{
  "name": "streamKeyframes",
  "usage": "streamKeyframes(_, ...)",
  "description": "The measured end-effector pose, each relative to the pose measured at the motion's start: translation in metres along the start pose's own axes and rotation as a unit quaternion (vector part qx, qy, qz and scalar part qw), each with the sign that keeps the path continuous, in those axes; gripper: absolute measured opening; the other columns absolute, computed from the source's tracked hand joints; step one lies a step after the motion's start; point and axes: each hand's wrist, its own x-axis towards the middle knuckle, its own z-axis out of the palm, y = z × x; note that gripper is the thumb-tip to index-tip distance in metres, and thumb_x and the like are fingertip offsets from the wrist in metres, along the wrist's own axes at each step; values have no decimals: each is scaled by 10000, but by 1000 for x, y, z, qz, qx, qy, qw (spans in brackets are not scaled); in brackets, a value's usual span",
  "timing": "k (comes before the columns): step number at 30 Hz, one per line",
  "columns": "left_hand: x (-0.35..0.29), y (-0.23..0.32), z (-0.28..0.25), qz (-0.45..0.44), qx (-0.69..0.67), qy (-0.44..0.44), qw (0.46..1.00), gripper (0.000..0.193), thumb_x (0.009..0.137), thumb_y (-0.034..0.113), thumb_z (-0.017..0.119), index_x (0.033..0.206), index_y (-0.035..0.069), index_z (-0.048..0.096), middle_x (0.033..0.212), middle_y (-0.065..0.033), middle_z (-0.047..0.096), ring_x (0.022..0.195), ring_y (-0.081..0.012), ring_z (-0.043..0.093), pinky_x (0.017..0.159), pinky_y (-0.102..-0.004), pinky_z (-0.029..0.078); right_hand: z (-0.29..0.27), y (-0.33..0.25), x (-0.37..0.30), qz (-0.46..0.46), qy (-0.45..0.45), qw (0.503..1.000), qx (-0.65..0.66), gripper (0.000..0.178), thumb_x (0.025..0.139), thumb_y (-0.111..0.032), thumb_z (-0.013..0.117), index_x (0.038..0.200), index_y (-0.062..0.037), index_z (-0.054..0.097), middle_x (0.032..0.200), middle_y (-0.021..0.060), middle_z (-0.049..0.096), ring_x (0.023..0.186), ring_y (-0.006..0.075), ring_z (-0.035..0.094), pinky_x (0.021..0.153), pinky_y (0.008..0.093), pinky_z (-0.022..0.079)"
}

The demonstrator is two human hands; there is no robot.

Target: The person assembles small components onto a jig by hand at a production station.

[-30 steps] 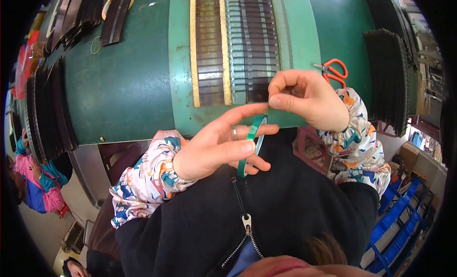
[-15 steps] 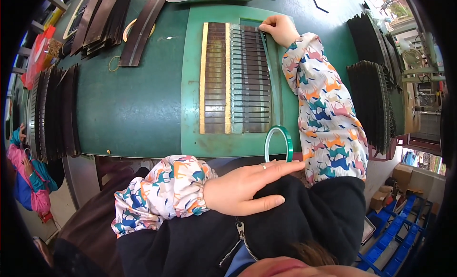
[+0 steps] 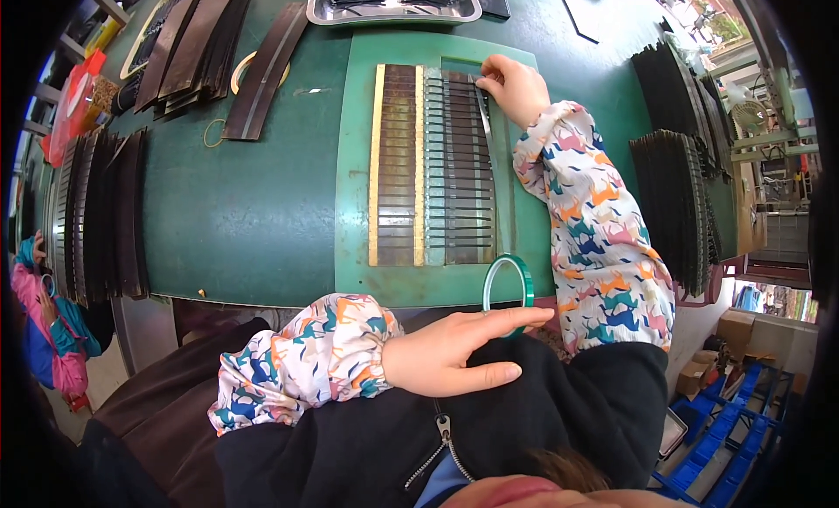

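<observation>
My right hand (image 3: 517, 90) is closed in a pinch at the far right corner of a panel of dark slatted strips (image 3: 463, 163). A thin strip, apparently tape, runs from its fingertips down the panel's right side. Beside that panel lies a brown slatted strip (image 3: 396, 158) with yellow edges; both rest on a light green board (image 3: 354, 211). Near the front edge a green tape roll (image 3: 529, 281) stands upright. My left hand (image 3: 450, 352) is open in front of it, index finger stretched across the roll and thumb apart. Its other fingers are hidden.
Stacks of dark strips stand on the left (image 3: 131, 220) and right (image 3: 669, 193) of the green table (image 3: 236, 220). A metal tray (image 3: 393, 16) of black parts sits at the back. A dark strip (image 3: 266, 71) lies over a yellowish ring (image 3: 240, 71). Another person (image 3: 57, 324) is at far left.
The whole table view has shifted slightly down, showing more of the metal tray. My right hand stays pinched at the panel's corner. My left hand has barely moved, and the roll sits lower behind it.
</observation>
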Motion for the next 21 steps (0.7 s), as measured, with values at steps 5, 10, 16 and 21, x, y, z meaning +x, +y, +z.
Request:
streamKeyframes(5,0,5,-5,-50,-7,-31,998,643,929,235,593,1460,18,301,1354,-169,493,1223,-290,512,1021,-372,397,-1,-9,-29,-154,22,979,-131,336,799,-42,593,1120,-105,672,948,71,638,888,269,603,779,349,490)
streamKeyframes(10,0,-2,-5,2,10,-7,1000,638,926,233,598,1457,26,310,1316,-168,514,1192,-286,527,1014,-372,400,-8,-21,-39,-164,4,964,-210,393,765,-1,571,1129,-109,674,985,48,584,942,263,543,803,349,470)
streamKeyframes(16,4,2,-7,-8,26,-7,1000,618,918,225,608,1439,24,343,1306,-164,524,1173,-279,533,1003,-373,408,5,-20,-55,-167,38,965,-200,413,745,6,579,1136,-92,667,964,45,582,901,266,533,786,352,471)
streamKeyframes(21,4,0,-5,-14,22,-1,1000,601,914,226,616,1423,21,370,1308,-157,528,1177,-278,532,1002,-375,409,-8,-26,-55,-168,-19,966,-198,401,739,25,575,1113,-77,676,937,47,585,883,270,528,786,358,473)
